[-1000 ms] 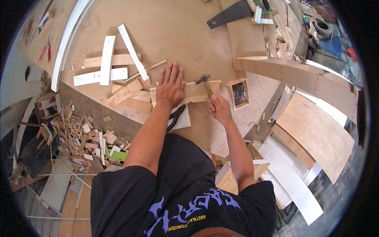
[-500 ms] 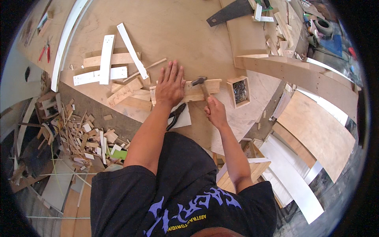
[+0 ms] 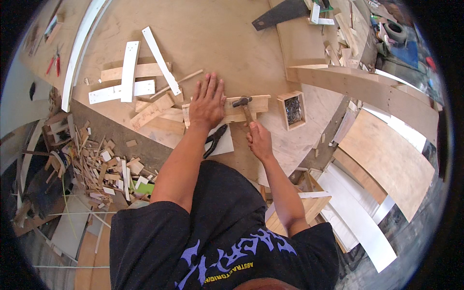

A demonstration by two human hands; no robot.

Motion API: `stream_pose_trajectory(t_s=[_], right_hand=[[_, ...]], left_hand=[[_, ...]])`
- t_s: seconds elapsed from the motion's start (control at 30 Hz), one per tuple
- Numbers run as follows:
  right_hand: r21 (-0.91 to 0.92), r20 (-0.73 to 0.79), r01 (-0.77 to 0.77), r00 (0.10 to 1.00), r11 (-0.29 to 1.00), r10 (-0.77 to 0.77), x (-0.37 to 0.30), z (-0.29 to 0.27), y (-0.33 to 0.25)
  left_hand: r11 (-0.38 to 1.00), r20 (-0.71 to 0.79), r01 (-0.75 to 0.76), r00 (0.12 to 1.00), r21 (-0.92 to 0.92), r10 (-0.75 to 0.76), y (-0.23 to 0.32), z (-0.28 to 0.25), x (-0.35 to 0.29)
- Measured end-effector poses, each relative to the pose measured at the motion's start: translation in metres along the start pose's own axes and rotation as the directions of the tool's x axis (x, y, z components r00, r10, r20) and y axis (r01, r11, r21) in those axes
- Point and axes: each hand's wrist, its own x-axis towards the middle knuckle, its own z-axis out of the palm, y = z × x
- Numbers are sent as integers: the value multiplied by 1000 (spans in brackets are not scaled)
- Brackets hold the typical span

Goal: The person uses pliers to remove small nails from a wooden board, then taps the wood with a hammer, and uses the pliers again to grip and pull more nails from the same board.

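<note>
My left hand (image 3: 207,105) lies flat on a short wooden piece (image 3: 259,104) made of pale strips, its fingers stretched out past the far edge. My right hand (image 3: 260,139) is closed round the wooden handle of a hammer (image 3: 242,101). The hammer's head is over the same piece, to the right of my left hand; whether it touches the wood I cannot tell. Black-handled pliers (image 3: 215,140) rest by my left wrist, partly on a white scrap (image 3: 226,145). Just right of the hammer stands a small wooden box (image 3: 304,116) holding many nails.
Loose strips, some white (image 3: 129,72) and some bare wood (image 3: 153,110), lie left of my hands. A handsaw (image 3: 278,16) is at the far right, beyond a long wooden beam (image 3: 357,83). Offcuts (image 3: 108,166) heap on the floor at left; panels (image 3: 386,164) lean at right.
The hammer's head has shifted slightly left and down over the wood, and my right hand has moved a little left with it. My left hand stays in place.
</note>
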Motion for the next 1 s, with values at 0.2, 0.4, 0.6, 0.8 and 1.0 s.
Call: stream_pose_trajectory(t_s=[0.2, 0.4, 0.6, 0.8, 1.0], right_hand=[[27, -64, -47, 997, 999, 49, -2, 10, -7], [243, -110, -46, 991, 969, 74, -6, 24, 5], [298, -112, -74, 988, 952, 111, -10, 31, -5], [192, 32, 37, 999, 981, -44, -23, 52, 0], [401, -135, -12, 988, 916, 72, -23, 65, -6]], left_hand=[[1000, -12, -9, 1000, 5, 9, -1, 0, 0], [999, -48, -7, 999, -50, 4, -2, -1, -1], [999, -30, 0, 1000, -33, -1, -2, -2, -1], [1000, -3, -25, 1000, -17, 25, -4, 1, 0], [1000, -16, -11, 1000, -23, 11, -3, 2, -1]])
